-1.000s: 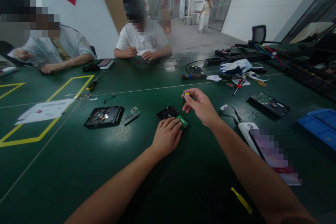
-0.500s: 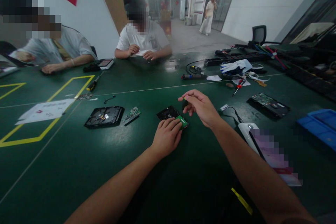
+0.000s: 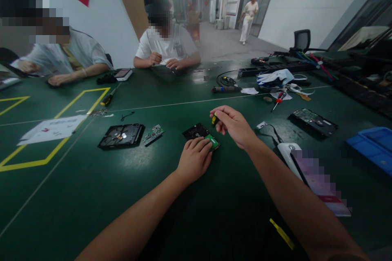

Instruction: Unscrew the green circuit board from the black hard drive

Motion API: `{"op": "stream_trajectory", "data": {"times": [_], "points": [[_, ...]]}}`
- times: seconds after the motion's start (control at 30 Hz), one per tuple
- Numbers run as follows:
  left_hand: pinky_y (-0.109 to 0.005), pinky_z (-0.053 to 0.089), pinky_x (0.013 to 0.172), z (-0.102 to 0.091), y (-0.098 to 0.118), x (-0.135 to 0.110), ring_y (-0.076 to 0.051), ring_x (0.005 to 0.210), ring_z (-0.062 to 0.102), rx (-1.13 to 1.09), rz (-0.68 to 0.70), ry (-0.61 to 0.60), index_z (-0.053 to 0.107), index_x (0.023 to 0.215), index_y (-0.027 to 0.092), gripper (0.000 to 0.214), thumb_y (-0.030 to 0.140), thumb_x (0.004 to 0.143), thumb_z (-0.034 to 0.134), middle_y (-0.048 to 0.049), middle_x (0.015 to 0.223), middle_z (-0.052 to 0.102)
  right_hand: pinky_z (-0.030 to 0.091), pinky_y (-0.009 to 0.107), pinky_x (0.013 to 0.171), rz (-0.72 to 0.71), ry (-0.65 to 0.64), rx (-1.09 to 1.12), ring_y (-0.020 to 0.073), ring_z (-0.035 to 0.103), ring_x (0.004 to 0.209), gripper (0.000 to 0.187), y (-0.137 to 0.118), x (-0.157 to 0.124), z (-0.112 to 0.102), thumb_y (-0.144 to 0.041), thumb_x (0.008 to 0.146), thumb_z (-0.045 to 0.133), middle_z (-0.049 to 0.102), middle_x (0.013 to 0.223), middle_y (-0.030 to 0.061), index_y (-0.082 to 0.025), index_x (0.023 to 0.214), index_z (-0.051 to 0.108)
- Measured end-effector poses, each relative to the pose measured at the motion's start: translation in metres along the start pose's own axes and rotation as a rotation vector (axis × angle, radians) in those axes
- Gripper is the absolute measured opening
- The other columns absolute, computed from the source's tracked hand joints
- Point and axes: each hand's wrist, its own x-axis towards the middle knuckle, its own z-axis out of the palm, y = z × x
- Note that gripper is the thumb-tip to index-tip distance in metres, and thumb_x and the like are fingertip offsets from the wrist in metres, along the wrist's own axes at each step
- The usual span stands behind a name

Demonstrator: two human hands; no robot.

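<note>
Under the fingers of my left hand (image 3: 196, 157) lies a small black hard drive (image 3: 195, 131) with a green circuit board (image 3: 213, 142) at its near right end. The hand grips the drive against the table and covers part of it. My right hand (image 3: 231, 124) is closed around a black and yellow screwdriver handle (image 3: 215, 119), held upright just above the drive's right side. Its shaft and tip are too small to make out. To the left are a larger black drive (image 3: 122, 136) and a loose circuit board (image 3: 154, 134).
On the right lie another hard drive (image 3: 314, 123), a blue tray (image 3: 372, 147) and a white device (image 3: 289, 153) with a cable. A red screwdriver (image 3: 278, 101) and gloves (image 3: 275, 77) lie farther back. Two people sit across the green table (image 3: 92, 200); another person walks behind.
My right hand has turned the screwdriver handle slightly, so more of its yellow shows. My left hand and the drive have stayed put. The walking person has moved to the right.
</note>
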Motion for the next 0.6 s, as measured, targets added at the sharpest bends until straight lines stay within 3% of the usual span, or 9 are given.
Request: {"op": "stream_trajectory", "data": {"times": [0.13,0.27,0.47,0.6], "points": [[-0.053,0.045,0.108,-0.0011,0.0007,0.0004,-0.031,0.133,0.055,-0.002,-0.005,-0.006,0.063,0.136,0.024,0.036,0.031,0.103,0.051,-0.0073,0.140,0.067,0.046,0.027,0.055,-0.031,0.011,0.018,0.0115,0.060,0.062,0.027,0.0031,-0.0002,0.0018,-0.046,0.091,0.071,0.063,0.085,0.0001,-0.021,0.100,0.062],[-0.053,0.045,0.108,-0.0017,0.0009,0.0012,-0.031,0.132,0.056,-0.007,-0.007,-0.010,0.063,0.137,0.025,0.036,0.032,0.103,0.052,-0.0077,0.139,0.067,0.047,0.029,0.055,-0.006,0.028,0.052,0.0125,0.063,0.065,0.031,0.0030,-0.0001,0.0024,-0.046,0.087,0.075,0.065,0.095,0.0019,-0.022,0.100,0.060],[-0.052,0.045,0.108,-0.0021,0.0009,0.0011,-0.031,0.133,0.056,-0.007,-0.007,0.001,0.064,0.136,0.025,0.035,0.032,0.103,0.052,-0.0075,0.140,0.067,0.038,0.028,0.055,0.009,0.031,0.017,0.0117,0.054,0.065,0.015,-0.0015,0.0011,0.0000,-0.035,0.089,0.065,0.072,0.094,0.0039,-0.021,0.093,0.071],[-0.053,0.045,0.108,-0.0027,0.0012,0.0007,-0.031,0.132,0.056,-0.009,-0.010,-0.001,0.063,0.137,0.025,0.036,0.031,0.103,0.053,-0.0077,0.140,0.067,0.033,0.029,0.054,0.017,0.023,-0.004,0.0126,0.049,0.065,0.021,-0.0059,-0.0006,0.0009,-0.032,0.089,0.060,0.077,0.104,0.0056,-0.022,0.094,0.078]]}}
